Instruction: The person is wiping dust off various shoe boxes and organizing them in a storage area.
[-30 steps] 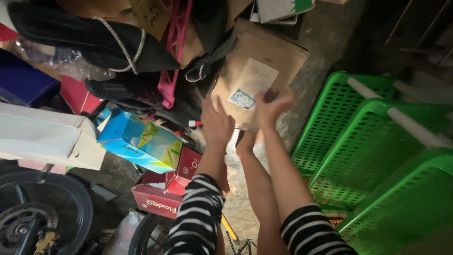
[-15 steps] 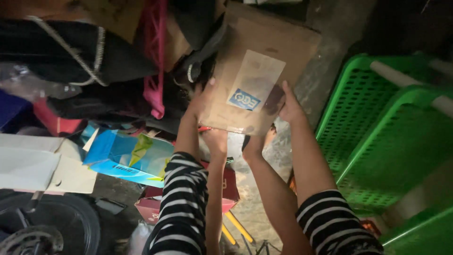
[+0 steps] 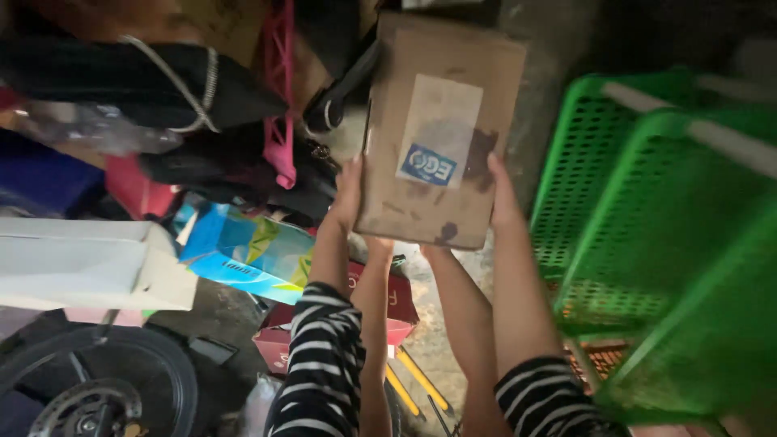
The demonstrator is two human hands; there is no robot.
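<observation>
A brown cardboard box [image 3: 441, 81] with a pale label and a small blue sticker on its face is held up in front of me. My left hand [image 3: 348, 194] grips its left edge and my right hand [image 3: 495, 194] grips its right edge, both near the box's lower corners. My arms reach up from striped black-and-white sleeves. The box carries dark stains near its lower right part. Its top end reaches into the pile of bags and cardboard behind it.
Green perforated plastic crates [image 3: 664, 243] stand stacked at the right. At the left lie black bags [image 3: 129, 81], a pink plastic piece [image 3: 279, 105], a blue-green paper bag [image 3: 243, 251], a white box [image 3: 81, 263], a red box [image 3: 283, 336] and a motorbike wheel [image 3: 97, 388].
My hands went from reaching at the box to gripping its two sides. The box has come out of the pile, nearer to me and larger in view.
</observation>
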